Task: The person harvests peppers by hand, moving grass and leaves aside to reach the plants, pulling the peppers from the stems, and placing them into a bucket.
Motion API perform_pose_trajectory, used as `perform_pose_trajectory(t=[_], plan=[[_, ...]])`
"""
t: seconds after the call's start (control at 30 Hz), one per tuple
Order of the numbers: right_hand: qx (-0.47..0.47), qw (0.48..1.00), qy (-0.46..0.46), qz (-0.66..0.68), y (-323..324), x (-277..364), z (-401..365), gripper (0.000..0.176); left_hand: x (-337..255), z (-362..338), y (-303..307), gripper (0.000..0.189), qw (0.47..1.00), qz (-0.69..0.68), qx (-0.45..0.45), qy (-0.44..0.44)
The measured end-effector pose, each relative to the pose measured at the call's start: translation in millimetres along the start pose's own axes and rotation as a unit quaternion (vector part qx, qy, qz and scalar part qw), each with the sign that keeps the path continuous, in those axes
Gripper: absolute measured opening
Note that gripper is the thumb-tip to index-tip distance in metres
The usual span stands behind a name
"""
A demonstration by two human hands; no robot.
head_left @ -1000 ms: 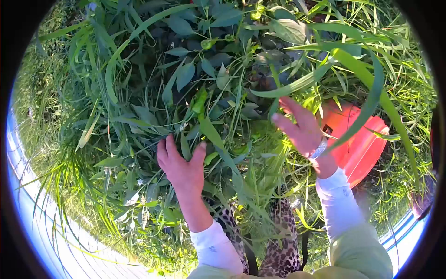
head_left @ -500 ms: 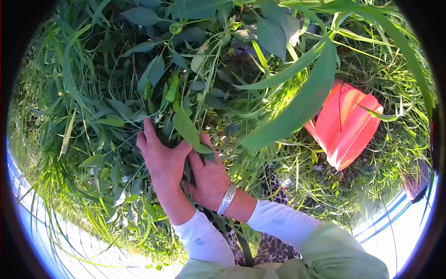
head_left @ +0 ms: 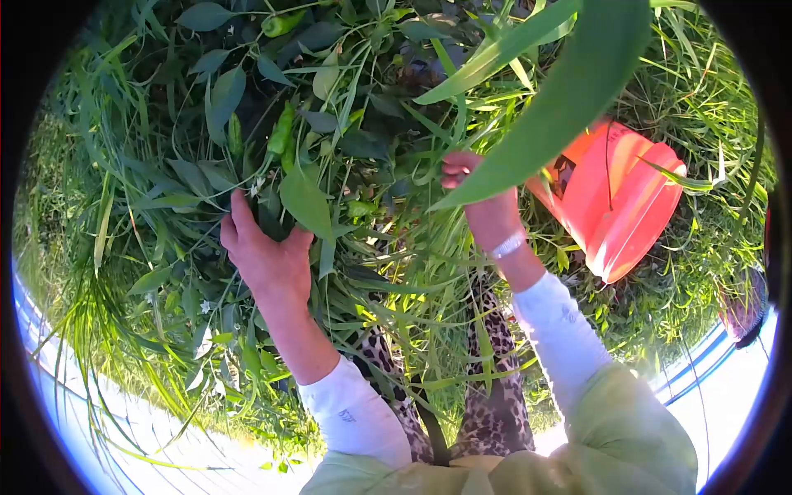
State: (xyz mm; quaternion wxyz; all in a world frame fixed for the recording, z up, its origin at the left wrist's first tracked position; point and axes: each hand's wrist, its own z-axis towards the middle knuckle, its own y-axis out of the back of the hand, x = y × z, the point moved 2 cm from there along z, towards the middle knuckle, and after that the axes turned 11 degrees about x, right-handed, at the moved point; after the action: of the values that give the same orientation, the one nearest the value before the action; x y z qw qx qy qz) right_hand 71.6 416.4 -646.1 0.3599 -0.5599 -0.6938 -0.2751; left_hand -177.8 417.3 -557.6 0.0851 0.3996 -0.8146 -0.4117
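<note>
My left hand reaches into a leafy pepper plant, with thumb and forefinger spread among the leaves; its other fingertips are hard to make out. Just above it hang green peppers, and a broad leaf droops beside the thumb. Over to the right, my right hand is raised above the grass with its fingers curled in. A large blurred leaf close to the camera covers part of that hand, so whatever the fingers hold, if anything, is hidden.
An orange-red plastic bucket lies tipped in the grass right of my right hand. Another green pepper shows at the top. My legs in spotted trousers stand below, and a shoe is at the far right.
My right hand has left its place beside the left hand and moved up and right, toward the bucket, its fingers now curled. My left hand stays among the leaves.
</note>
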Motion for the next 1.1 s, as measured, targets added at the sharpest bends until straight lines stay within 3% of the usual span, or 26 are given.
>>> perform_pose_trajectory(t=[0.03, 0.07, 0.1, 0.17, 0.27, 0.33, 0.47, 0.53, 0.57, 0.6, 0.67, 0.7, 0.87, 0.93, 1.0, 1.07, 1.1], plan=[[0.063, 0.983, -0.005, -0.172, -3, 0, 21, 0.035, 0, 0, 0, 0.087, 1.000, -0.001, -0.003, -0.002], [0.125, 0.933, -0.008, -0.338, -13, 0, 35, 0.038, 0, -1, -1, 0.087, 1.000, 0.002, -0.003, -0.003], [0.125, 0.934, -0.007, -0.334, -23, -1, 40, 0.038, 1, -1, -1, 0.088, 1.000, 0.002, -0.006, -0.004], [0.211, 0.928, 0.114, -0.284, -43, 1, 52, 0.045, 2, 2, -2, 0.089, 1.000, 0.003, -0.016, -0.011], [0.231, 0.913, 0.190, -0.276, -48, 13, 40, 0.047, 3, 0, -5, 0.091, 0.999, -0.002, -0.032, -0.021], [0.208, 0.928, 0.213, -0.224, -37, 24, 23, 0.045, -2, -1, -6, 0.079, 0.998, -0.009, -0.064, -0.013], [0.174, 0.961, 0.188, -0.108, -28, 42, -12, 0.041, 0, -2, -6, 0.080, 0.997, 0.012, -0.070, -0.016], [0.256, 0.961, -0.010, -0.102, -31, 48, -24, 0.039, 0, -1, -6, 0.089, 0.999, 0.004, -0.051, -0.014], [0.285, 0.953, -0.026, -0.098, -34, 46, -29, 0.036, 0, -2, -7, 0.089, 0.999, 0.005, -0.050, -0.014], [0.284, 0.954, -0.025, -0.097, -35, 38, -33, 0.036, -1, -2, -7, 0.088, 0.998, 0.006, -0.056, -0.016], [0.313, 0.938, 0.127, -0.080, -43, 31, -40, 0.035, -2, -1, -8, 0.087, 0.998, 0.008, -0.062, -0.019], [0.302, 0.941, 0.140, -0.067, -45, 26, -47, 0.032, -2, -2, -8, 0.087, 0.998, 0.007, -0.061, -0.018], [0.235, 0.972, 0.009, -0.026, -39, 25, -76, 0.026, -4, -4, -7, 0.085, 0.998, 0.005, -0.062, -0.022], [0.245, 0.962, -0.115, -0.021, -31, 17, -86, 0.025, -5, -4, -7, 0.083, 0.998, 0.018, -0.060, -0.014], [0.253, 0.961, -0.101, -0.055, -28, 5, -95, 0.021, -4, -3, -8, 0.083, 0.998, 0.017, -0.065, -0.019], [0.265, 0.960, 0.002, -0.085, -29, 7, -99, 0.018, -2, -4, -9, 0.083, 0.997, 0.015, -0.071, -0.024], [0.267, 0.962, 0.006, -0.054, -32, 9, -100, 0.018, -1, -4, -9, 0.084, 0.997, 0.022, -0.072, -0.025]])
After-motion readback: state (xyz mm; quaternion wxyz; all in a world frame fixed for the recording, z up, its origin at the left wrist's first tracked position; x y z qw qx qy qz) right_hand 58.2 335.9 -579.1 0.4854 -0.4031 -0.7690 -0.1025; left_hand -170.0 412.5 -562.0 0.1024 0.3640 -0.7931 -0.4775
